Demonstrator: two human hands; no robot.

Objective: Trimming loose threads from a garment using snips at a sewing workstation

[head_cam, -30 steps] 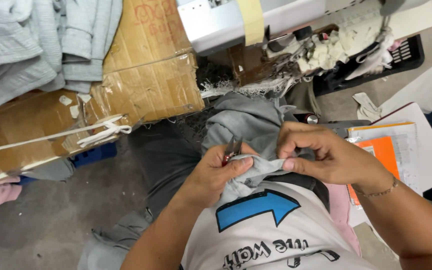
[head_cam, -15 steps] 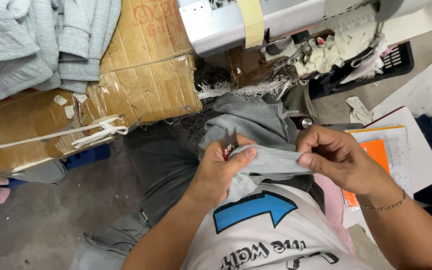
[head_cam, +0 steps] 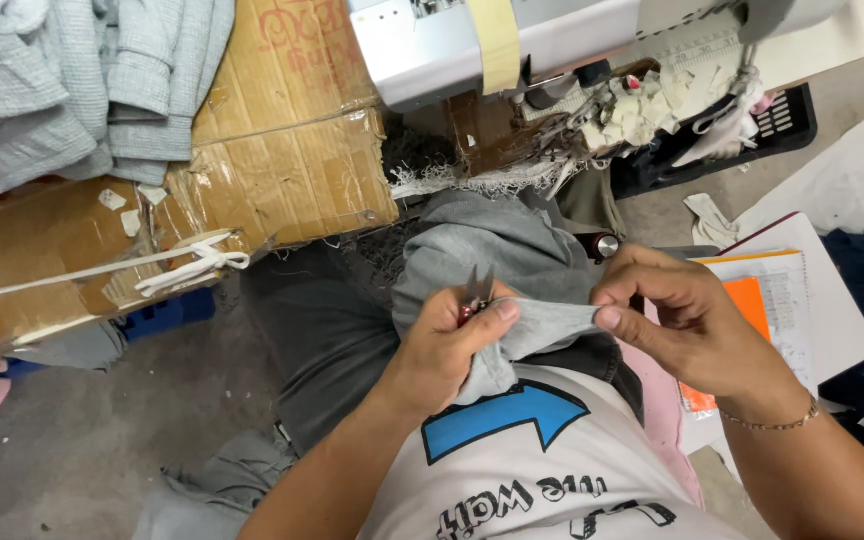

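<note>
— Grey knit fabric, soft and a little ribbed: this is the grey cloth strip (head_cam: 552, 322), pulled flat between the two hands just above the lap.

— What does each hand do?

— Left hand (head_cam: 447, 350): its fingers are closed on one end of the strip, thumb on top, and they also hold small thread snips (head_cam: 476, 290) with thin pointed metal blades that stand up and a bit of red at the base. Right hand (head_cam: 687, 320): thumb and forefinger pinch the other end narrowly, and the other fingers are curved loosely.

— And around them?

— Behind the hands a larger grey garment (head_cam: 492, 245) lies in soft folds on the lap. Further away sits a worn cardboard box (head_cam: 282, 170) with torn tape and a white strap, near a sewing machine (head_cam: 552, 40) with a pale metal body and white lint below it. At the right, a notebook (head_cam: 802, 300) with an orange sheet lies close to the right wrist. The concrete floor (head_cam: 82, 460) at the left is open.
</note>
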